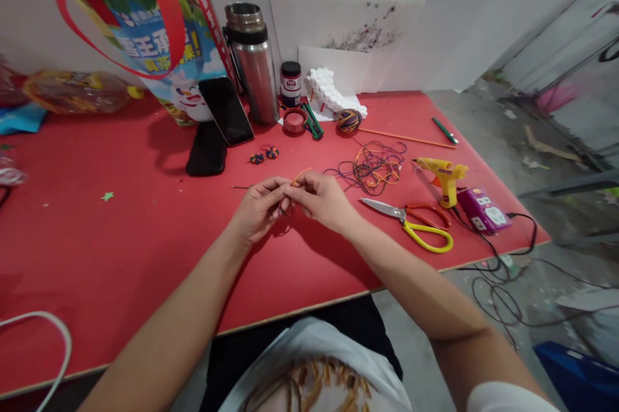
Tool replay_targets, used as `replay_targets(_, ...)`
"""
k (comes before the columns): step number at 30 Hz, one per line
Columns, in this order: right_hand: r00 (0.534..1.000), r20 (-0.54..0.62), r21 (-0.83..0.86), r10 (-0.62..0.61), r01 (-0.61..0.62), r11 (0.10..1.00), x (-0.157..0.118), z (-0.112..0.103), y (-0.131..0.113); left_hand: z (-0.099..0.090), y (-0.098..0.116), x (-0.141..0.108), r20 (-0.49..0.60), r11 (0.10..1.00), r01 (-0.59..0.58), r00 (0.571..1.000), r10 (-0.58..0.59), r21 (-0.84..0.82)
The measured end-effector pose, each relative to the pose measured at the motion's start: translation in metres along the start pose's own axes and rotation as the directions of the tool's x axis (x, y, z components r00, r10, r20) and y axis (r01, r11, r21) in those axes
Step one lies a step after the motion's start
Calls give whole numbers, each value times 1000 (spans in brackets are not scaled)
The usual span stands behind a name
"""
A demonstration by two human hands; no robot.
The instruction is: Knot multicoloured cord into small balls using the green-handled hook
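My left hand (261,207) and my right hand (323,200) meet over the middle of the red table, fingertips pinched together. Between them is a thin orange cord (302,175), its end sticking up past the fingers, with darker strands partly hidden below. A thin dark tip (240,187) pokes out to the left of my left hand; I cannot tell what it belongs to. Beyond the hands lie two small knotted dark-and-orange pieces (264,154). Right of my right hand spreads a loose tangle of orange and dark cord (374,167).
Scissors (403,213), a yellow glue gun (445,176) and a purple power socket (483,211) with cables sit at the right. Toward the wall stand a phone (226,111), a steel flask (254,67), a jar (291,84), a green cutter (312,122) and a cord ball (349,120).
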State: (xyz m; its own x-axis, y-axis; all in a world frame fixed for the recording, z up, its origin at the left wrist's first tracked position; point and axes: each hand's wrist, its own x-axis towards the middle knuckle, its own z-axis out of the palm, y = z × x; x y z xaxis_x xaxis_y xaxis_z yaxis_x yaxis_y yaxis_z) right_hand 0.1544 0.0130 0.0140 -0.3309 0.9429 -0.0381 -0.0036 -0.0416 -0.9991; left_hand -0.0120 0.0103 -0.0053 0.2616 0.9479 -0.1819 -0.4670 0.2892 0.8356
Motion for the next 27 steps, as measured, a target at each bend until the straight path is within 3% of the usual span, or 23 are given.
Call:
replay_targets(5,988,-80,144,130,-118,983,-12,-5,1,-1,2,2,-25,999,-32,999,31,-29)
replay_targets(8,975,-162,198,155,-121,973,-30,-23,-6,-5,7,4,-39,998,-31,999,29,-50)
replay_targets(12,950,-275,116,150,-122,986,-91,-82,-38,-12,11,7,-52,998,-22,998,19,-60)
replay_targets(14,965,-103,-56,243,-249,967,-135,-121,-57,-14,10,9,-58,998,-24,998,21,-62)
replay_targets(15,930,63,-220,362,-341,914,-157,-138,-65,-14,10,9,-59,998,-26,998,23,-63)
replay_targets(16,849,209,-397,486,-381,835,-178,-153,-72,-14,9,9,-58,998,-26,998,23,-61)
replay_targets(17,760,251,-541,599,-403,738,-195,-165,-75,-14,8,10,-56,998,-24,998,21,-59)
replay_targets(18,738,164,-655,655,-415,631,-209,-173,-75,-14,7,10,-53,998,-22,998,19,-54)
replay_targets(20,833,-16,-800,553,-343,493,-222,-180,-69,-13,6,9,-46,999,-18,999,16,-42)
replay_targets(22,883,-111,-853,457,-320,412,-218,-175,-58,-13,4,9,-41,999,-18,999,17,-26)
replay_targets(24,934,-95,-874,345,-244,420,-202,-163,-48,-13,2,9,-42,1000,-23,999,22,-9)
replay_targets(27,980,-70,-933,188,-132,336,-171,-136,-45,-14,2,9,-50,999,-28,998,29,16)
